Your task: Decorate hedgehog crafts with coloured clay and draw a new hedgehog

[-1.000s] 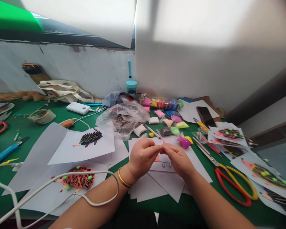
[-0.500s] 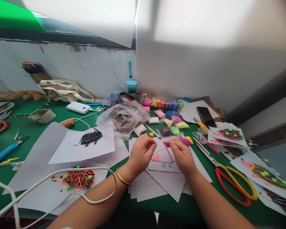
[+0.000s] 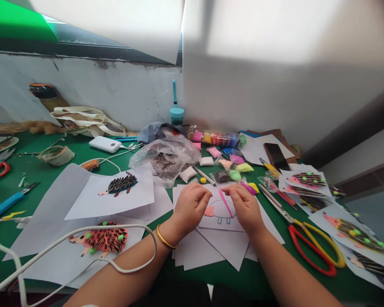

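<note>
My right hand point(image 3: 247, 209) pinches the top of a thin magenta strip of modelling clay point(image 3: 225, 202). The strip hangs over a sheet of paper point(image 3: 208, 224) with a blue outline of a round-bodied animal on short legs. A flat salmon-pink clay patch point(image 3: 209, 211) covers the left end of that outline. Over the left edge of the drawing is my left hand point(image 3: 191, 209), its fingers and thumb closed together; I cannot see whether anything is between them. More white sheets lie fanned out beneath the drawing.
Clay packets point(image 3: 237, 159) and a plastic bag of striped seeds point(image 3: 166, 160) lie beyond my hands. Large scissors point(image 3: 307, 238) rest at right beside finished hedgehog pictures point(image 3: 355, 230). A white cable point(image 3: 83, 232) loops across my left forearm. A blue-handled cutter point(image 3: 9, 207) lies far left.
Both hands stay nearly in place, with the left fingers curled slightly differently. The magenta strip has shifted a little to the left at its top and still hangs from my right hand.
</note>
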A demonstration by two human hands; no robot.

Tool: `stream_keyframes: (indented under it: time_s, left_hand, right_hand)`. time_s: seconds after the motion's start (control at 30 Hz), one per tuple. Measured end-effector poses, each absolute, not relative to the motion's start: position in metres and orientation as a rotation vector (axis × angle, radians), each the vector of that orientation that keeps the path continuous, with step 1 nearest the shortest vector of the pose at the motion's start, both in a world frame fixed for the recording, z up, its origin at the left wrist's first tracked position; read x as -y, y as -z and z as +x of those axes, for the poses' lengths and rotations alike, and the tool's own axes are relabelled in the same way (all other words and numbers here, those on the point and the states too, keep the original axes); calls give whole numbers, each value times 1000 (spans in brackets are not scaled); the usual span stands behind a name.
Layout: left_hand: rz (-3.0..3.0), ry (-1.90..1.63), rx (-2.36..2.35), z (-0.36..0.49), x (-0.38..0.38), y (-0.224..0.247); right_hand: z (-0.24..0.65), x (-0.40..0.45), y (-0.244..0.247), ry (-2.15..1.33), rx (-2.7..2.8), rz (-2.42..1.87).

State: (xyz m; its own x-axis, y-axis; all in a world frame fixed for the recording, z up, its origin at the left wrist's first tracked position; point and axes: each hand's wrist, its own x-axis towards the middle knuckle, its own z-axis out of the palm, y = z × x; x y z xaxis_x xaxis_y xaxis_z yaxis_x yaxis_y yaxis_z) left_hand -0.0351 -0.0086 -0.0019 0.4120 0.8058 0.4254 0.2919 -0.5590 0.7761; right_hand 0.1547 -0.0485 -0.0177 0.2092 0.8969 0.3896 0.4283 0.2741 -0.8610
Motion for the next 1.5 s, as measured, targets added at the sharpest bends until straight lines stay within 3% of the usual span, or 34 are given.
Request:
stream_keyframes:
  time_s: [0.17, 0.47, 0.77, 0.93, 1.17, 1.5]
  left_hand:
    - [2252, -1002, -1024, -35, 10, 4]
    - [2686, -474, -1080, -40, 36, 11]
    - [2792, -241, -1152, -40, 40, 14]
    - [2838, -206, -1122, -46, 54, 10]
    - [2885, -238, -1130, -58, 76, 21]
    - [2834, -329, -1141, -62, 77, 29]
  right_hand:
    - [159, 48, 19, -482, 1378, -1356]
    - [161, 45, 23, -476, 1380, -1336]
    - [160, 49, 19, -444, 1442, -1307]
    - [164, 61, 19, -363, 1579, -1308]
    - [149, 107, 29, -117, 2189, -1386]
    - [134, 117, 38, -46, 2350, -1458]
